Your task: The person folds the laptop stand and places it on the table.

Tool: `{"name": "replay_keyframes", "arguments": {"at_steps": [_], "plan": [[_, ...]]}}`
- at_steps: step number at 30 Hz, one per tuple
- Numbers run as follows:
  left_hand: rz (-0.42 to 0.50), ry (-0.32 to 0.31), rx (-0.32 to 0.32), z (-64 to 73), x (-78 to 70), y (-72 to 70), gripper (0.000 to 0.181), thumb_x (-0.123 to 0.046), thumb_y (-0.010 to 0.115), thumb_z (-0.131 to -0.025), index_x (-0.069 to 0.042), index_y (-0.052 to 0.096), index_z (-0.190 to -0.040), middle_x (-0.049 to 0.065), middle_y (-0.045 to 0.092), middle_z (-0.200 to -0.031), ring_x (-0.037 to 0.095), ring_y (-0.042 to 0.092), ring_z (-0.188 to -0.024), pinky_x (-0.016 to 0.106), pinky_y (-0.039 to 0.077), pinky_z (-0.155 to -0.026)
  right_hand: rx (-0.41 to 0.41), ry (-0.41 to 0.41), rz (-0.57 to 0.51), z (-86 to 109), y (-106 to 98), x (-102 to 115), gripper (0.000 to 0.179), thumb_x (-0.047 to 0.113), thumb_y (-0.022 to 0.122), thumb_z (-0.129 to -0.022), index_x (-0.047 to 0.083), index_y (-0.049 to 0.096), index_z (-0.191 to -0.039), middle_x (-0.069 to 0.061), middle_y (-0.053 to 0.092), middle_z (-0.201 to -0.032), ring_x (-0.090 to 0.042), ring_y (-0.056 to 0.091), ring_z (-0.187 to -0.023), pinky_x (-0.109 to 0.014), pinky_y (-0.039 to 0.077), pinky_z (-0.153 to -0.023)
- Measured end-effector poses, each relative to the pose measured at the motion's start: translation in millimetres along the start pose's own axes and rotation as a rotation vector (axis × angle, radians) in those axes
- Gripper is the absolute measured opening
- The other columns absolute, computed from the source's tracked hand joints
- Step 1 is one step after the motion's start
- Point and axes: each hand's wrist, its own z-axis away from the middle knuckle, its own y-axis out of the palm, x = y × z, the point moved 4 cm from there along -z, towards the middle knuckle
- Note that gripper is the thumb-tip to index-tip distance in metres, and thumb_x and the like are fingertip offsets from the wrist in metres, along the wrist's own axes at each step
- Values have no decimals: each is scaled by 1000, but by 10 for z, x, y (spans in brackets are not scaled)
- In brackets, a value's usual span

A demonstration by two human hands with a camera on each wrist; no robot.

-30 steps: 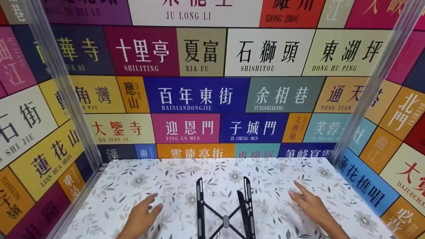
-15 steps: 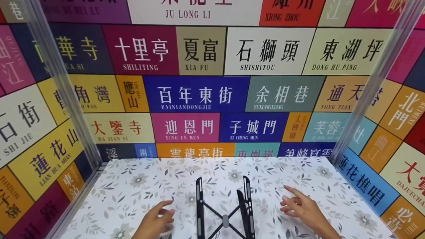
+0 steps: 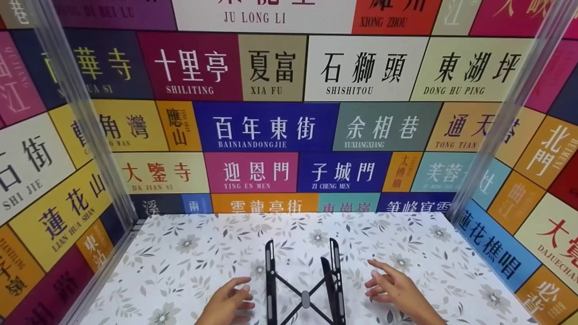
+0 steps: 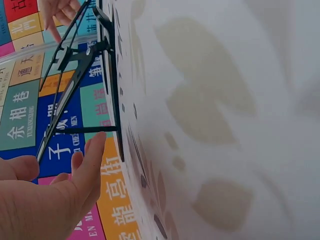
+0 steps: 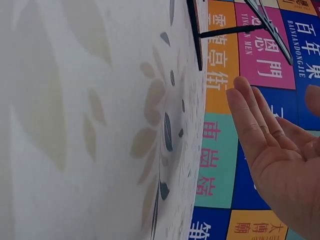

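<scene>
A black folding laptop stand point(image 3: 305, 299) stands unfolded on the table, its crossed bars meeting at a grey hub between two upright side rails. To its left is my left hand point(image 3: 228, 302), fingers loosely extended and just short of the left rail. My right hand point(image 3: 397, 291) hovers on the other side, farther from the stand, with relaxed fingers pointing toward it. Nothing is in either hand. In the left wrist view, the stand point(image 4: 86, 131) appears beyond the fingertips of the left hand point(image 4: 60, 200). The right wrist view shows the right hand point(image 5: 280, 165) palm inward, with part of the stand point(image 5: 232, 31) above.
A white cloth with grey leaves and flowers covers the table point(image 3: 198, 266). Walls of colourful sign panels point(image 3: 266, 128) rise behind and at both sides. Clear plastic-like strips point(image 3: 97, 135) run along the two back corners.
Both hands have moved inward toward the stand, the left one rightward and the right one leftward. The stand keeps its place on the table.
</scene>
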Motion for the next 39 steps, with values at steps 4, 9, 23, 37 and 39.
{"name": "replay_keyframes", "arguments": {"at_steps": [4, 9, 23, 37, 39], "plan": [[18, -9, 20, -4, -1, 80, 65, -47, 57, -89, -8, 42, -138, 12, 61, -103, 22, 66, -89, 44, 56, -71, 34, -19, -40, -9, 114, -12, 64, 45, 46, -95, 11, 29, -146, -27, 61, -106, -34, 66, -92, -44, 54, -81], [55, 4, 33, -24, 2, 183, 68, -47, 59, -87, -7, 40, -138, 13, 60, -103, 22, 67, -89, 45, 55, -71, 73, -51, -69, -6, 261, 10, 59, 39, 46, -97, 11, 28, -146, -29, 61, -107, -36, 65, -94, -48, 53, -81], [70, 51, 44, -71, -43, 415, 53, -31, 60, -91, -7, 43, -135, 12, 63, -98, 24, 67, -82, 42, 55, -64, 146, -101, -52, -43, 508, 58, 57, 31, 49, -97, 11, 28, -147, -22, 64, -103, -36, 66, -91, -49, 55, -75], [19, 173, 108, -112, -30, 443, 50, -3, 58, -87, -1, 41, -134, 7, 63, -80, 18, 61, -66, 35, 54, -63, 209, -59, -134, -47, 631, 21, 60, 17, 61, -90, 4, 34, -142, -13, 61, -99, -28, 67, -82, -51, 54, -72], [-8, 197, 112, -108, -40, 431, 50, -3, 58, -86, -1, 42, -133, 6, 63, -79, 16, 60, -64, 32, 52, -61, 213, -69, -133, -50, 641, 11, 60, 16, 61, -90, 3, 33, -141, -13, 59, -99, -28, 66, -81, -52, 54, -71]]}}
